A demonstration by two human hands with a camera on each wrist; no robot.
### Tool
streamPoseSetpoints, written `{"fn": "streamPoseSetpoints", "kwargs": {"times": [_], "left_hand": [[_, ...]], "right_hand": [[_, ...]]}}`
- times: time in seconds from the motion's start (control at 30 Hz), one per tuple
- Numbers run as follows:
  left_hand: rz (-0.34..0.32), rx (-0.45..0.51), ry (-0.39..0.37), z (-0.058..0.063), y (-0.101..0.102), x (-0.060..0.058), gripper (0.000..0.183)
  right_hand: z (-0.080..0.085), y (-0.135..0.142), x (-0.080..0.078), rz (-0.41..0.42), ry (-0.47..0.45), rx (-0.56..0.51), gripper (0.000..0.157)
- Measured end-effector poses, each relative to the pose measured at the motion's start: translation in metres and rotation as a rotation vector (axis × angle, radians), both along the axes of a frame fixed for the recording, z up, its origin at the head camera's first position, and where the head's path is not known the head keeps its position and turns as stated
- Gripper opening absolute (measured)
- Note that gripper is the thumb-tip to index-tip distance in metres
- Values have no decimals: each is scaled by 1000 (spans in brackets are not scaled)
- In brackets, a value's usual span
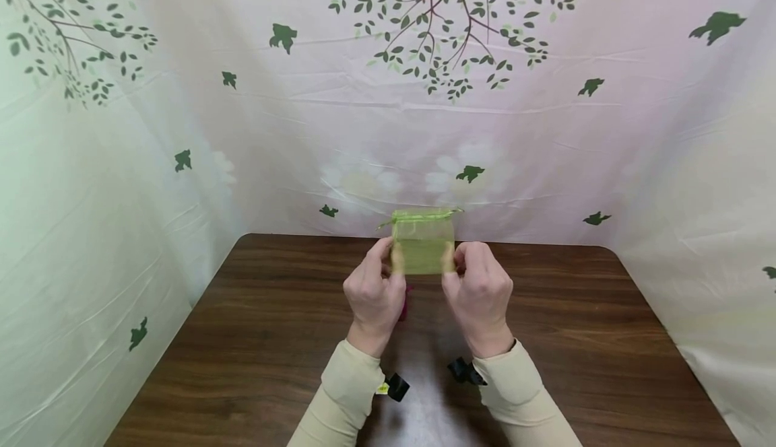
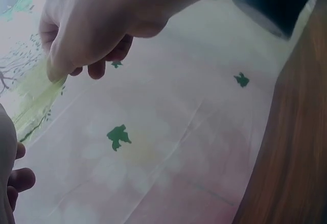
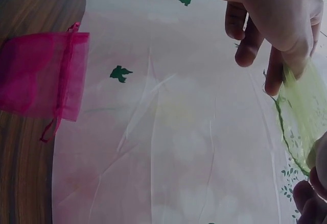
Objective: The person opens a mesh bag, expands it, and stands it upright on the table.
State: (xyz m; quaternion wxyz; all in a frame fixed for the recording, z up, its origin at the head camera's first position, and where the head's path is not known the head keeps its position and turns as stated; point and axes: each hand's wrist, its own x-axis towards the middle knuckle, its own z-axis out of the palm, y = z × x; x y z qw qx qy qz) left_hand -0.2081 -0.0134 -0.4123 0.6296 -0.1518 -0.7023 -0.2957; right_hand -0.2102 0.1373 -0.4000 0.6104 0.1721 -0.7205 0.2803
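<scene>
A sheer lime-green drawstring pouch (image 1: 423, 231) is held up over the table, its gathered top and cord uppermost. Its lower half looks denser than the upper. The left hand (image 1: 374, 295) pinches the lower left side between thumb and fingers, while the right hand (image 1: 481, 292) pinches the lower right side. In the left wrist view the pouch (image 2: 34, 99) stretches between both hands. A magenta sheer drawstring pouch (image 3: 46, 76) lies flat on the table in the right wrist view; from the head, the left hand mostly hides it.
The dark wood-grain table (image 1: 267, 339) has rounded far corners. Behind it and along both sides hangs a pale cloth (image 1: 394, 130) printed with branches, leaves and green birds. Small black wrist cameras (image 1: 397, 387) stick out inward from both cream sleeves.
</scene>
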Motion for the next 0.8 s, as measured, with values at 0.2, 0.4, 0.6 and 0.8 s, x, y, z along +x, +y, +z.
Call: {"fn": "streamPoseSetpoints", "kwargs": {"times": [0.2, 0.4, 0.6, 0.8], "left_hand": [[15, -35, 44, -3, -2, -1, 13], [-18, -26, 32, -5, -2, -1, 15], [-42, -10, 33, -7, 1, 0, 15], [-48, 9, 36, -8, 4, 3, 14]], "right_hand": [[-2, 2, 0, 7, 13, 15, 22], [-7, 3, 2, 30, -36, 28, 15], [-9, 5, 4, 89, -90, 41, 9], [-9, 4, 6, 112, -78, 27, 9]]}}
